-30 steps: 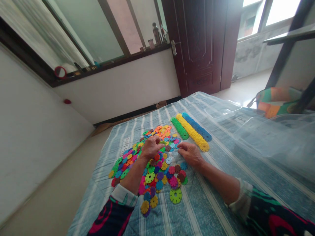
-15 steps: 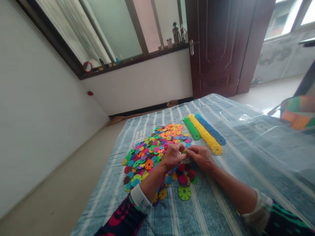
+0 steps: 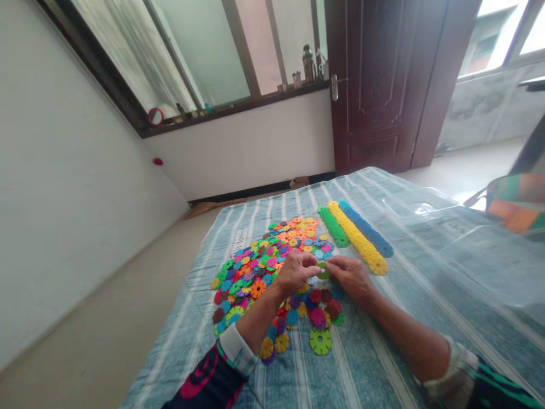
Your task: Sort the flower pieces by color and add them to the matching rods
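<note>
Just now the left hand and right hand are together near the middle of the striped cloth, fingertips closed on a small green plastic disc midway between them, so neither is nearer. Being round, it has no long axis, and fingers hide part of it. A heap of colored discs spreads toward the cloth's left edge; a yellow disc stack lies farther out.

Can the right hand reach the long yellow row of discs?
Probably yes. The right hand sits just below the near end of the yellow row, with only striped cloth between them, but it is pinching a green disc right now.
</note>
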Available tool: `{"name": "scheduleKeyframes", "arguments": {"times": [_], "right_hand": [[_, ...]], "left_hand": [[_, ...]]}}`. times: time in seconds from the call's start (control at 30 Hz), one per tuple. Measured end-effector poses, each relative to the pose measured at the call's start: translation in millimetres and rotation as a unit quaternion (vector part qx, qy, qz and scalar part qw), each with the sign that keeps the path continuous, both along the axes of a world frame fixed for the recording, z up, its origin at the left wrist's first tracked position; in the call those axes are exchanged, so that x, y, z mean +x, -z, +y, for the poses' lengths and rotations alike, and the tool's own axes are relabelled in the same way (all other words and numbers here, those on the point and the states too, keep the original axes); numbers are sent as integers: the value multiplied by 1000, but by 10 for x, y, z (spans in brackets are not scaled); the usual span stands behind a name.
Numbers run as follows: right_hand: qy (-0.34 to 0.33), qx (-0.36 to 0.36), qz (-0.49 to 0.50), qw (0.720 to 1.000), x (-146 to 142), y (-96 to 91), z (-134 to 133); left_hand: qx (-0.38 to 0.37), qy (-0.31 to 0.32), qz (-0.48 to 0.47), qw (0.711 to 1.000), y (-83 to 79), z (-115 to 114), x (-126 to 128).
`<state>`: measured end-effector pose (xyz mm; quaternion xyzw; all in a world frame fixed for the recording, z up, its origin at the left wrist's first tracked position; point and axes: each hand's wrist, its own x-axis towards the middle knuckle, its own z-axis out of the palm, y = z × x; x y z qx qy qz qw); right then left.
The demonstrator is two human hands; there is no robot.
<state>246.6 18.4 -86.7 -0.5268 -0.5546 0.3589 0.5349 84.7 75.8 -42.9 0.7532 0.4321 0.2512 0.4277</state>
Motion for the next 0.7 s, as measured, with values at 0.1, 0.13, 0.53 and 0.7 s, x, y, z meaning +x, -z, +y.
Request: {"name": "scheduleKeyframes", "arguments": {"times": [0.1,0.13,0.53,0.7], "right_hand": [[-5,0,-6,1000,-6,7,30],[-7,2,-9,1000,-7,13,43],[-41,22,-18,999,-9,189,-62],[-41,12,-25,999,-36,170,-73]], "left_hand": [[-23,-3,-19,1000,-23,56,-3],[-32,-2,-23,999,-33,70,-3],[-24,-90,10,996,-247,720,29],[14,-185,55,981,-201,1413,307]]}}
